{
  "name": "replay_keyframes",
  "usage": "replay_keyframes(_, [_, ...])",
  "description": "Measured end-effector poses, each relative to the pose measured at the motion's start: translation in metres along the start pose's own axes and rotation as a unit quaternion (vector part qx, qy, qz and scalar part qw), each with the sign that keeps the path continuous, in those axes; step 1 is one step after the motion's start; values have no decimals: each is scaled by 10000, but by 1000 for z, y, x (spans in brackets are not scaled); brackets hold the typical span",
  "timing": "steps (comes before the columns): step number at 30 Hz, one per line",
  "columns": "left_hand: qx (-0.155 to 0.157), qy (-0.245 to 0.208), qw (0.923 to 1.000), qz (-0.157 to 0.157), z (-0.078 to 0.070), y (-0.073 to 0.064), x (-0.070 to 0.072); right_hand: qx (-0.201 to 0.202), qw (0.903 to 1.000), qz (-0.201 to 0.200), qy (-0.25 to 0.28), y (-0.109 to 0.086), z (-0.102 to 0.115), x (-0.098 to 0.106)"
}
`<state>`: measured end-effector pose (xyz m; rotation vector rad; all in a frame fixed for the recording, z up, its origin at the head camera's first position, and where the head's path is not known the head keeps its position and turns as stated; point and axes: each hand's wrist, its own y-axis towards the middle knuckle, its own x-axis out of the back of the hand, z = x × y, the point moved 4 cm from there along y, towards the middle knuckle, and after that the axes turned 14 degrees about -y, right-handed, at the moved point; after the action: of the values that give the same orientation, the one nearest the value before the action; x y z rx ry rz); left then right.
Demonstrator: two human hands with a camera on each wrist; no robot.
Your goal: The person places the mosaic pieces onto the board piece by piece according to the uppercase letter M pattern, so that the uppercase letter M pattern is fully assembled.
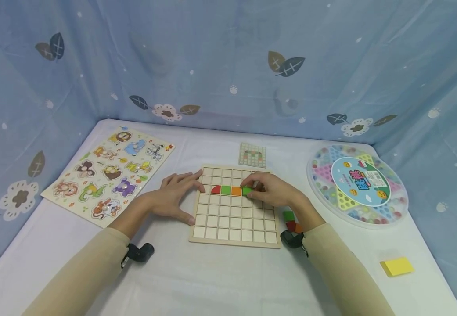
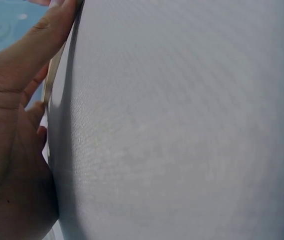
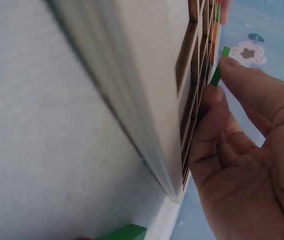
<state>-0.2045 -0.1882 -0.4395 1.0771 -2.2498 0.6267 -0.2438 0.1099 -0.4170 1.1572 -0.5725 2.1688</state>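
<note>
A wooden grid board [image 1: 234,243] lies on the white table. In one of its upper rows sit a red quarter-round tile [image 1: 215,190], a green square tile [image 1: 226,190] and an orange square tile [image 1: 236,191]. My right hand [image 1: 271,189] pinches another green tile [image 1: 246,191] between thumb and finger, just right of the orange one; the right wrist view shows this green tile [image 3: 220,67] tilted over the grid. My left hand [image 1: 173,197] rests at the board's left edge, fingers spread and touching the frame.
Behind the board lies a small pattern card [image 1: 252,155]. Loose green [image 1: 289,216] and red tiles [image 1: 290,226] lie by the right wrist. An animal peg puzzle [image 1: 109,173] is at left, a round marble game box [image 1: 358,186] at right, a yellow block [image 1: 397,267] nearer.
</note>
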Motion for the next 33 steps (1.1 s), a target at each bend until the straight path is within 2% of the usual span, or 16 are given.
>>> replay_keyframes(12, [-36,-29,10000,5,0,0,0,-313,9992,-43,-251,0,6,1])
replay_keyframes(25, [-3,39,10000,-2,3,1,0,-289,9992,9,-263,-3,2,-1])
replay_keyframes(33, [-70,129,9999,-24,4,1,0,-59,9997,-91,-240,-14,9,3])
